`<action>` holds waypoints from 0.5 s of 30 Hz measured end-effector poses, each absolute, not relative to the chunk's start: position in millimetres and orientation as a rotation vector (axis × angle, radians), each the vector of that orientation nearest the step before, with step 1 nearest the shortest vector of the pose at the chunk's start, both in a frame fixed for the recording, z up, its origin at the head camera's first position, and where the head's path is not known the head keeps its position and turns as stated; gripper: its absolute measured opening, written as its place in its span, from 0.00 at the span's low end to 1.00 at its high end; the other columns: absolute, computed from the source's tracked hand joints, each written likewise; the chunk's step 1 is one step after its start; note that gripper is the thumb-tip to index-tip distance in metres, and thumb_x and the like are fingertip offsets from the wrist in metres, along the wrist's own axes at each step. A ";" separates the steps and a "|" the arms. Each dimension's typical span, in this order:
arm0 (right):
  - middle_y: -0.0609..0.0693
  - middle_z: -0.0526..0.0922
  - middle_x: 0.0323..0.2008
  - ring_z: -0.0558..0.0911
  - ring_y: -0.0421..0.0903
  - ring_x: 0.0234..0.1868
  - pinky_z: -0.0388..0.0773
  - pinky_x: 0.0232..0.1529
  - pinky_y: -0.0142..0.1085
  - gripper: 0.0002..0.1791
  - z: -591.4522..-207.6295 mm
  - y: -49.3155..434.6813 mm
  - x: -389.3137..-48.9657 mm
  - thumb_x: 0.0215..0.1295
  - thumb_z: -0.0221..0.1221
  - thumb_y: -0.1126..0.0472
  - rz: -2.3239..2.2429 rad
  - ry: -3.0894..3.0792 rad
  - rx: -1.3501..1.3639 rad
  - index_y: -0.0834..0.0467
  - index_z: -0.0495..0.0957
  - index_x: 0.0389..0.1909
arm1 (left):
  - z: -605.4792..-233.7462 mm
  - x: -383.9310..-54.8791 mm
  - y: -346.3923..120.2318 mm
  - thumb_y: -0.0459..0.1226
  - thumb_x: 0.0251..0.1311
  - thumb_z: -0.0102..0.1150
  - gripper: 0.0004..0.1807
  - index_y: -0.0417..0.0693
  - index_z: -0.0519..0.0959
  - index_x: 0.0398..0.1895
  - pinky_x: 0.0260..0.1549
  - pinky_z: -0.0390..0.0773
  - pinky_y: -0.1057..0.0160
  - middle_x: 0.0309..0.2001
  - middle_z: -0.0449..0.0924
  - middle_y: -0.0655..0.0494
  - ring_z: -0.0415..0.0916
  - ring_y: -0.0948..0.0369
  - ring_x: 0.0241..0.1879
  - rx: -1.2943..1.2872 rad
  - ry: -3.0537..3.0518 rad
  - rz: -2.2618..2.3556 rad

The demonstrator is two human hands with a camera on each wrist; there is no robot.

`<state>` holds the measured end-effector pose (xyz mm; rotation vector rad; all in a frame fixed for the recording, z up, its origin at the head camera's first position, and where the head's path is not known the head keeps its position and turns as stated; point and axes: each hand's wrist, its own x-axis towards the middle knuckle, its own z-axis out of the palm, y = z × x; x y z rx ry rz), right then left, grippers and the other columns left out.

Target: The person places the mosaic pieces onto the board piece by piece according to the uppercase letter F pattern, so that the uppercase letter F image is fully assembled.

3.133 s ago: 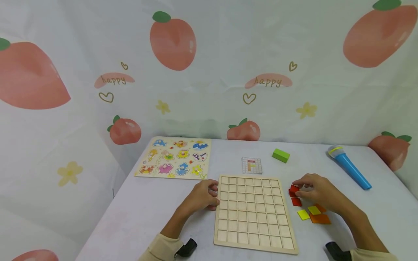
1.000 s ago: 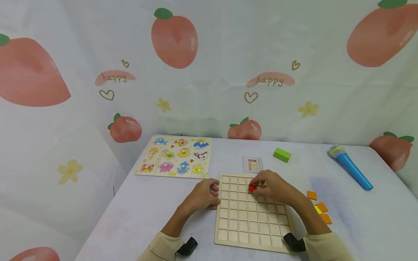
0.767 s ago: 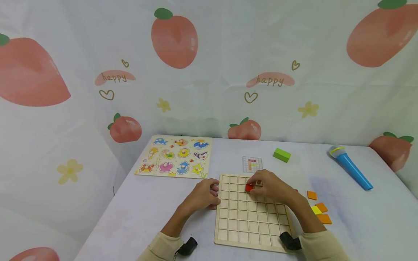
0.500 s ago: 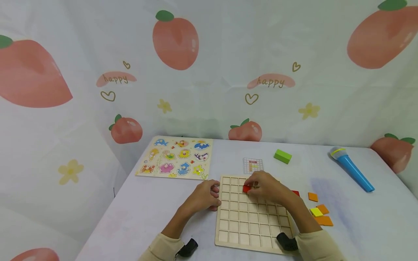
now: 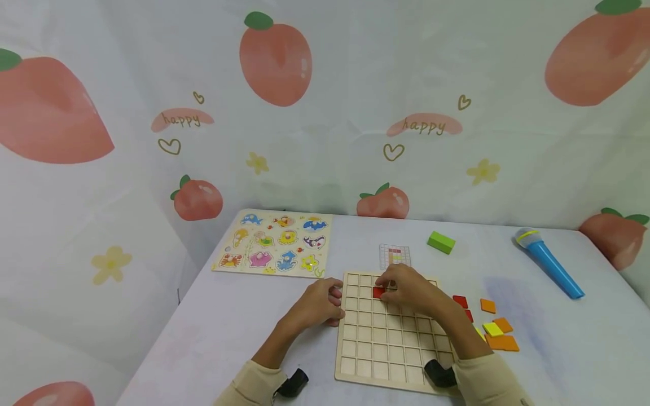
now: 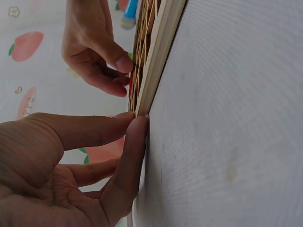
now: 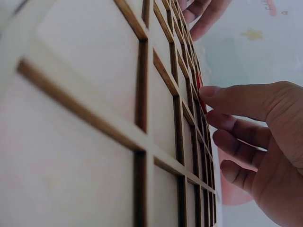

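Observation:
In the head view a wooden grid board (image 5: 365, 352) lies on the table, its square cells bordered by raised strips. My left hand (image 5: 317, 304) grips the board's left edge, thumb and a finger pinching the rim in the left wrist view. Over the upper part of the board, my right hand (image 5: 408, 290) pinches a small red square tile (image 5: 378, 292) between thumb and fingertips, at a cell in the second row from the far edge. The tile shows as a thin red sliver (image 7: 200, 90) beside the thumb in the right wrist view.
Loose red tiles (image 5: 460, 301), orange tiles (image 5: 503, 343) and a yellow tile (image 5: 492, 329) lie right of the board. Behind it are a printed pattern card (image 5: 394, 256) and a green block (image 5: 441, 242). A sea-animal puzzle (image 5: 271, 243) stands back left, a blue toy microphone (image 5: 550, 265) back right.
My right hand has come from the loose red tiles onto the board with a red tile, then shifted slightly left across the cells. The left hand has stayed at the edge.

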<state>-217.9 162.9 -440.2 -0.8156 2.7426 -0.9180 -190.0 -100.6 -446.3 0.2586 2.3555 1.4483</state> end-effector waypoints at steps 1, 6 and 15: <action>0.46 0.85 0.42 0.79 0.42 0.44 0.82 0.45 0.37 0.13 -440.1 162.9 -217.6 0.64 0.73 0.63 -0.921 2.741 -0.808 0.61 0.89 0.48 | -446.2 -190.1 -100.6 0.22 0.53 0.72 0.36 0.31 0.73 0.68 0.29 0.91 0.61 0.47 0.77 0.46 0.80 0.57 0.38 0.260 2.355 1.450; 0.46 0.85 0.42 0.79 0.42 0.42 0.83 0.43 0.36 0.15 -439.1 162.5 -216.6 0.63 0.74 0.63 -0.936 2.732 -0.787 0.63 0.88 0.49 | -446.0 -190.2 -99.8 0.22 0.54 0.72 0.36 0.31 0.73 0.68 0.28 0.91 0.63 0.47 0.77 0.47 0.80 0.58 0.40 0.260 2.367 1.434; 0.46 0.87 0.42 0.80 0.42 0.42 0.84 0.45 0.38 0.17 -439.5 161.8 -216.1 0.63 0.74 0.63 -0.915 2.729 -0.790 0.63 0.87 0.51 | -444.2 -188.6 -100.7 0.22 0.54 0.72 0.35 0.31 0.73 0.68 0.29 0.91 0.61 0.47 0.77 0.46 0.80 0.57 0.40 0.256 2.361 1.439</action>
